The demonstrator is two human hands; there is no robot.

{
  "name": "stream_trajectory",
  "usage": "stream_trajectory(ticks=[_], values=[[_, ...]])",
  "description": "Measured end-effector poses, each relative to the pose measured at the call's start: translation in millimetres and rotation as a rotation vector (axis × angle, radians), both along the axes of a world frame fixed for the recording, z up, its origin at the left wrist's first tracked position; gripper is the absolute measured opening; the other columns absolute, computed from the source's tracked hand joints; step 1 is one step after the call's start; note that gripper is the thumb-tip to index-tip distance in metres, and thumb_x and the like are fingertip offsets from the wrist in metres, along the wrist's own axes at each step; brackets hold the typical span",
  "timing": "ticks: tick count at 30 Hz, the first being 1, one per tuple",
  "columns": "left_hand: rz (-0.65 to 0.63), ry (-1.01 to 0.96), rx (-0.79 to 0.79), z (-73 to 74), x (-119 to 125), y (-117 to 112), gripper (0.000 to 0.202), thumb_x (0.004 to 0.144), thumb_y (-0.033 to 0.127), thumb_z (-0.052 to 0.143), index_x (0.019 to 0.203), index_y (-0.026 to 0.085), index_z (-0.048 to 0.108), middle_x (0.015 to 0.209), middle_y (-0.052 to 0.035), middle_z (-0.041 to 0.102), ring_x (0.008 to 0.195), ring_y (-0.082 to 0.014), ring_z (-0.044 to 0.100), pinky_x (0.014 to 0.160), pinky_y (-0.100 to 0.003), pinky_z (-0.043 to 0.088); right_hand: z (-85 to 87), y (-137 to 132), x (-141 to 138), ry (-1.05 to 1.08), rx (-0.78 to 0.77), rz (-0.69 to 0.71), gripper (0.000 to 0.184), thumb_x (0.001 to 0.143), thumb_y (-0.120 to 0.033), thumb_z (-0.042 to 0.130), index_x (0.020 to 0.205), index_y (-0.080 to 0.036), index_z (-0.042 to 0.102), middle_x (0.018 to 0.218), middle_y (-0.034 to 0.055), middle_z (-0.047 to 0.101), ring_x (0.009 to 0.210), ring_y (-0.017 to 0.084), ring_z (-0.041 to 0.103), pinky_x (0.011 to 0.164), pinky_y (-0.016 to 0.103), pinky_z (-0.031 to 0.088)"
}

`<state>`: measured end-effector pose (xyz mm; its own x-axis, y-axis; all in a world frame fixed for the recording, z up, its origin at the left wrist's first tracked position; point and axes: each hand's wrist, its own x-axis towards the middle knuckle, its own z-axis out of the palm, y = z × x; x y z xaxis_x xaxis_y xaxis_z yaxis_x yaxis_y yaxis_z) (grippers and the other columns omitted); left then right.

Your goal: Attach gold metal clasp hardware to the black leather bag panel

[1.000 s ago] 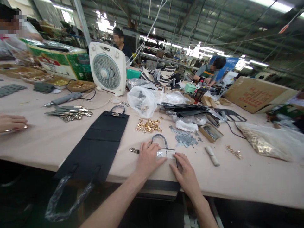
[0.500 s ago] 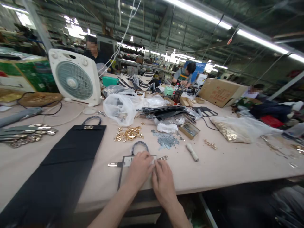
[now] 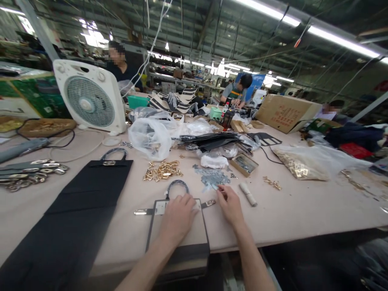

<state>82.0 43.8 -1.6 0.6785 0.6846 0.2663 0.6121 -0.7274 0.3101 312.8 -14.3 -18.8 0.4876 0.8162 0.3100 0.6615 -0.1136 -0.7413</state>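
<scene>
Far left of the beige-faced bag piece (image 3: pixel 198 232), and farther from the person than it, lie a grey-handled tool (image 3: pixel 26 148) and a bunch of dark strap tabs with metal fittings (image 3: pixel 32 174). Between these and the bag piece stretches a long black bag panel (image 3: pixel 81 194), with a loop handle and a metal clasp at its far end. A white box fan (image 3: pixel 89 99) stands beyond and left of the bag piece; a heap of gold-coloured hardware (image 3: pixel 162 170) sits just beyond it. The bag piece itself lies at the table's near edge, a dark loop handle (image 3: pixel 178 184) at its far end and a metal-tipped tab jutting from either side. The left hand (image 3: pixel 179 212) rests palm down across its upper part, fingers extended and nearly together. Beyond its right corner are scattered small grey plates (image 3: pixel 214 178), where the right hand (image 3: pixel 229 202) reaches with thumb and fingertips close together; I cannot tell whether they grip a plate. Farther right of it lie a rolled cloth (image 3: pixel 247 195) and a clear bag of gold-coloured pieces (image 3: pixel 306 166).
</scene>
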Motion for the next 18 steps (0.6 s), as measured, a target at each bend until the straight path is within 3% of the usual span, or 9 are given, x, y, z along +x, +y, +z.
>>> stream_trajectory(ticks=[3,10,14,18], values=[[-0.001,0.004,0.015,-0.6,-0.6,-0.4,0.013,0.104,0.035,0.06,0.111,0.025,0.065,0.114,-0.0028,0.067,0.104,-0.026,0.059,0.088,-0.046,0.045,-7.1,19.3,18.6,-0.126,-0.096,-0.044,0.03,0.095,-0.038,0.059,0.11,-0.021,0.078,0.109,0.01,0.075,0.094,0.025,0.07,0.093,0.04,0.054],[-0.004,-0.003,-0.005,-0.3,-2.7,-2.1,0.014,0.105,0.038,0.057,0.109,0.026,0.063,0.115,-0.0021,0.067,0.105,-0.0257,0.058,0.087,-0.047,0.045,-21.6,37.0,25.8,-0.146,-0.163,-0.09,0.026,0.088,-0.042,0.066,0.097,-0.025,0.083,0.109,0.0089,0.074,0.096,0.025,0.067,0.094,0.04,0.049],[0.001,-0.079,-0.042,-3.5,-5.5,-3.0,0.026,0.098,0.043,0.069,0.117,0.026,0.062,0.119,-0.0045,0.065,0.111,-0.0267,0.058,0.094,-0.046,0.046,-20.4,32.8,32.2,0.102,-0.027,-0.162,0.035,0.082,-0.052,0.073,0.093,-0.02,0.083,0.104,0.011,0.075,0.088,0.024,0.064,0.086,0.04,0.049],[0.024,-0.129,-0.072,-8.1,-7.0,-3.2,0.05,0.082,0.05,0.086,0.119,0.025,0.062,0.12,-0.0058,0.062,0.112,-0.0284,0.058,0.096,-0.045,0.049,-13.2,14.4,18.2,0.472,0.055,-0.117,0.049,0.077,-0.057,0.08,0.105,-0.017,0.079,0.078,0.003,0.068,0.067,0.017,0.053,0.064,0.031,0.042]])
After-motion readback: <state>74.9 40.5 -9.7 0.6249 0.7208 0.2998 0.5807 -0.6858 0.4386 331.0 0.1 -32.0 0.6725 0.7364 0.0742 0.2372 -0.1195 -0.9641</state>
